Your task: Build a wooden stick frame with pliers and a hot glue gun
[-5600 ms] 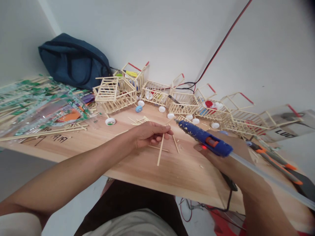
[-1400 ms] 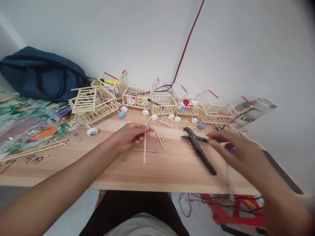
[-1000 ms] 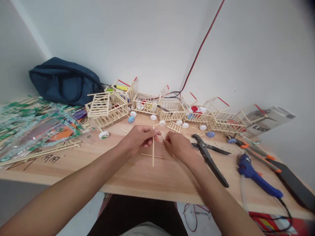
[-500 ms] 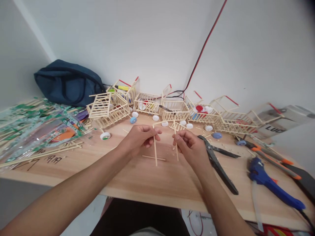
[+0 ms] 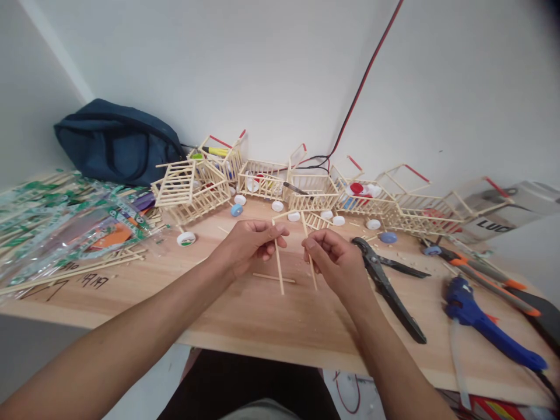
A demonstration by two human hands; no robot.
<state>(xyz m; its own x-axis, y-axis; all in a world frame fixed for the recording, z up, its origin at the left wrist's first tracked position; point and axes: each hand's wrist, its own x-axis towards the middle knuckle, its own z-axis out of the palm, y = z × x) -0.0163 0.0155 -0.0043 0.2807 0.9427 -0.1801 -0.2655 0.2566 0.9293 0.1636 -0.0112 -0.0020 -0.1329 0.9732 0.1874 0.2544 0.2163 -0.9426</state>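
Between my hands is a three-sided frame of thin wooden sticks (image 5: 280, 269), its crosspiece at the far end and its two legs pointing toward me. My left hand (image 5: 254, 242) pinches the left leg with thumb and fingers. Pinched in my right hand (image 5: 329, 252) is the right leg. Under the frame, a loose wooden stick (image 5: 269, 278) lies flat on the table (image 5: 245, 326). Just beyond my hands stands a row of small stick-built carts (image 5: 312, 192) with bottle-cap wheels and some red-tipped handles.
Black-handled cutters (image 5: 394, 297) lie right of my right hand. Farther right are a blue glue gun (image 5: 490, 332) and orange-handled pliers (image 5: 494, 283). At left, plastic packaging (image 5: 83, 233) and sticks spread before a dark blue bag (image 5: 122, 143). A red-black cable (image 5: 365, 76) runs down the wall.
The right leg has swung slightly left at its far end, and my right hand has shifted a little left with it. My left hand keeps its pinch. The view has tilted slightly.
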